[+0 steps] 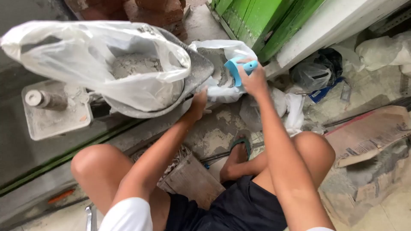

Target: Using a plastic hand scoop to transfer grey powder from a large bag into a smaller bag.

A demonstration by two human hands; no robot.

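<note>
Your right hand (253,79) is closed around a blue scoop (236,70), arm stretched forward, scoop inside the mouth of the open white bag (218,87) of grey powder on the floor. Your left hand (198,104) pinches that bag's near rim, close under the metal pan (197,70) lined with a clear plastic bag (85,51). A green door (257,19) hems the far side; room there is tight.

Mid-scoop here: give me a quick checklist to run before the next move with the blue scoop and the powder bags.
1. Right hand grips blue scoop: ok.
2. Scoop inside the small bag: ok.
3. Left hand steadies that bag's edge: ok.
4. Big bag mouth open, grey powder visible: ok.
5. Pan under big bag sits level: not ok, tilted.
6. Scoop load: cannot tell.
</note>
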